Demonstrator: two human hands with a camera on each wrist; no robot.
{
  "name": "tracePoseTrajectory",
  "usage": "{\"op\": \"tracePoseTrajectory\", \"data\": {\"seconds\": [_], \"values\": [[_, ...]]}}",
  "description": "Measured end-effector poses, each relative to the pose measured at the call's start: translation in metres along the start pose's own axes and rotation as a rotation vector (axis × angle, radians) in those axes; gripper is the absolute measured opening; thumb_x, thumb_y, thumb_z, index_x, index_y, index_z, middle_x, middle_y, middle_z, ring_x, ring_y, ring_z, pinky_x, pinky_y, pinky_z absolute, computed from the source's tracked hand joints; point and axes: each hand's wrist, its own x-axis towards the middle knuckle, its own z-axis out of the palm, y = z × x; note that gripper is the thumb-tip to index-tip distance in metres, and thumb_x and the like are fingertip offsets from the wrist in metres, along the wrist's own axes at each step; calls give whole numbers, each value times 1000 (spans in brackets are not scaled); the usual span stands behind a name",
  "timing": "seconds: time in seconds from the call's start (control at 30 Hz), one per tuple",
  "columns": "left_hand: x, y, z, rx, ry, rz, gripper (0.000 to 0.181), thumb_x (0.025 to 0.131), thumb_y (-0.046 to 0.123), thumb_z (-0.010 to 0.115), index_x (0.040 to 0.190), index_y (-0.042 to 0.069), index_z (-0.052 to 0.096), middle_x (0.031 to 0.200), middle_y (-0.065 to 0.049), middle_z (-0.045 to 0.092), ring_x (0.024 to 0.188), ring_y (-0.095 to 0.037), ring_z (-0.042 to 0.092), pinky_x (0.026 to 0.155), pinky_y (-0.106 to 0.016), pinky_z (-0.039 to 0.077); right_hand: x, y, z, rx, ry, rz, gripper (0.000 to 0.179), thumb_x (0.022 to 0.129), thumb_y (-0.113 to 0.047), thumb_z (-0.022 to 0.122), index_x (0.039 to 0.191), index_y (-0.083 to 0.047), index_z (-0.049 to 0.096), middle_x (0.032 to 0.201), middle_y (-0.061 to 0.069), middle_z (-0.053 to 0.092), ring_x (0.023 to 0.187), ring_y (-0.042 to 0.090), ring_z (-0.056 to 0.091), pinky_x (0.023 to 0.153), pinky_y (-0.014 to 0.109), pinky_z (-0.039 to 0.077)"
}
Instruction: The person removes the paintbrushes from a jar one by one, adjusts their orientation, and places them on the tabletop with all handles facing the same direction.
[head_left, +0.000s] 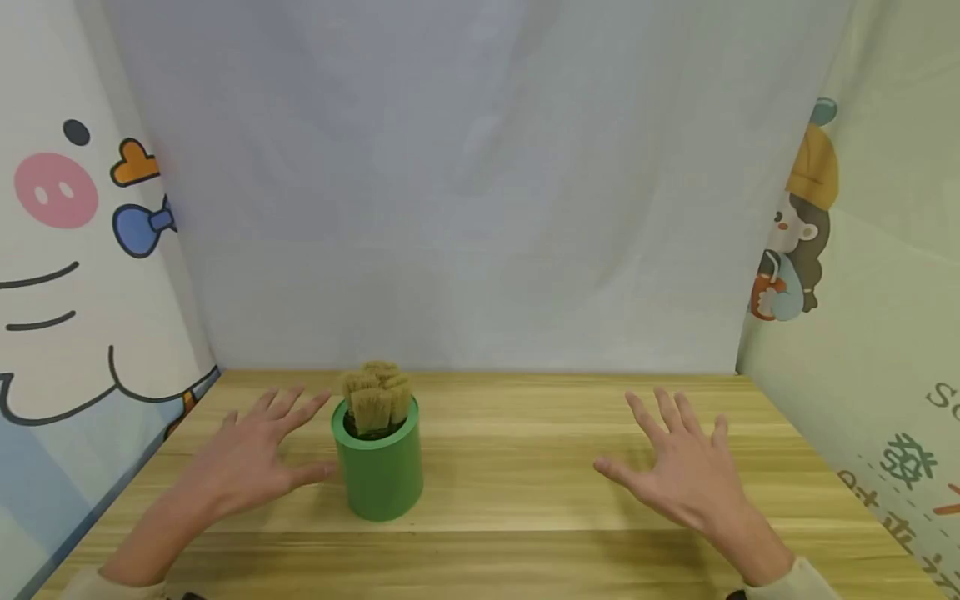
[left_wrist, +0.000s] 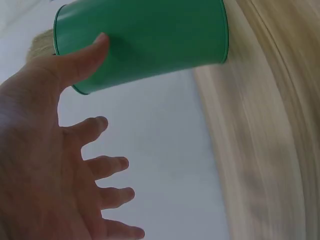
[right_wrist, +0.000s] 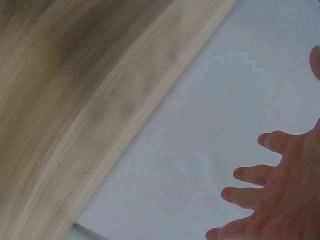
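Note:
A green cylindrical can [head_left: 381, 477] stands upright on the wooden table, left of the middle. Out of its top poke several brushes [head_left: 375, 400] with tan bristles upward; their handles are hidden inside. Just left of the can my left hand [head_left: 251, 458] is held with fingers spread and thumb toward it. In the left wrist view that thumb [left_wrist: 82, 62] overlaps the green wall; whether it touches, I cannot tell. Over the table's right side my right hand [head_left: 690, 471] has its fingers spread and holds nothing. The right wrist view shows its fingers [right_wrist: 252, 197] apart.
The wooden tabletop [head_left: 510, 467] reaches back to a pale hanging cloth [head_left: 480, 208]. Printed cloths with cartoon figures close off the left side [head_left: 60, 292] and the right side [head_left: 885, 275]. Both sleeves show at the bottom edge of the head view.

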Motion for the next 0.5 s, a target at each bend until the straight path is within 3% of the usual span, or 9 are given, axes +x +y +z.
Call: {"op": "tracePoseTrajectory", "data": {"seconds": [0.23,0.37,0.5], "values": [[4,11,2,-282,-22,-8,108,85,71,76,168,16,33,165,-24,37,147,-55,34,103,-78,36,-5,-13,-5,25,13,-39,104,88,-84,58,166,-18,38,165,26,35,151,51,28,109,84,12],[7,14,4,-447,-29,-15,104,87,59,82,166,11,34,163,-26,39,142,-56,41,103,-73,43,-7,-20,-6,52,33,-76,104,87,-83,61,166,-19,39,163,25,39,150,47,34,111,82,16],[10,16,7,-552,-22,2,99,91,47,83,164,2,34,164,-27,36,142,-56,40,107,-67,43,-8,-28,-6,85,47,-118,100,88,-78,65,164,-17,43,160,24,44,146,44,41,111,80,23]]}}
